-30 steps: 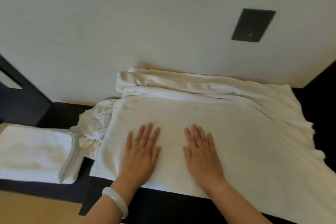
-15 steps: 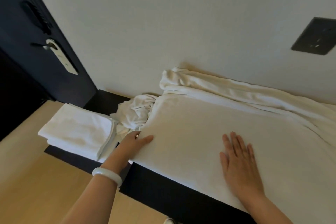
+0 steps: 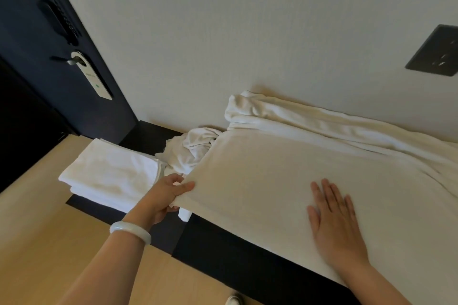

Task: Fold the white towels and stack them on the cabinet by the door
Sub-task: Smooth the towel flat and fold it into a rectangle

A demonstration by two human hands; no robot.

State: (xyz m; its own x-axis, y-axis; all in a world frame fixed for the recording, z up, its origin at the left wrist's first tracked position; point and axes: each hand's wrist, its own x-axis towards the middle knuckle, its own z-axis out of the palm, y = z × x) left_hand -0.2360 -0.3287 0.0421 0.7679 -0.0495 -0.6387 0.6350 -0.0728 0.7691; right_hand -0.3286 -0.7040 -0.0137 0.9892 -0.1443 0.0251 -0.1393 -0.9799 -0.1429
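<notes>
Towel point(image 3: 285, 181), white terry with a soft nap, spread as a broad flat panel over the dark matte cabinet point(image 3: 223, 250) against the wall. Left hand point(image 3: 166, 195) grasps its near-left corner, thumb on top, fingers curled under, corner raised a little at the cabinet edge. Right hand point(image 3: 334, 225) lies palm down on the towel near the front edge, fingers straight and released. Pale smooth bangle point(image 3: 130, 231) on the left wrist. More white cloth point(image 3: 297, 116) is bunched in long rolls along the wall behind. Crumpled towel point(image 3: 193, 148) sits just left of the panel. Folded stack point(image 3: 111, 176), a neat rectangle, lies on the cabinet's left end beside the dark door point(image 3: 37, 57), which has a white hanger tag point(image 3: 93, 79). Dark wall plate point(image 3: 433, 52) upper right. Light wood floor point(image 3: 37, 242) below.
</notes>
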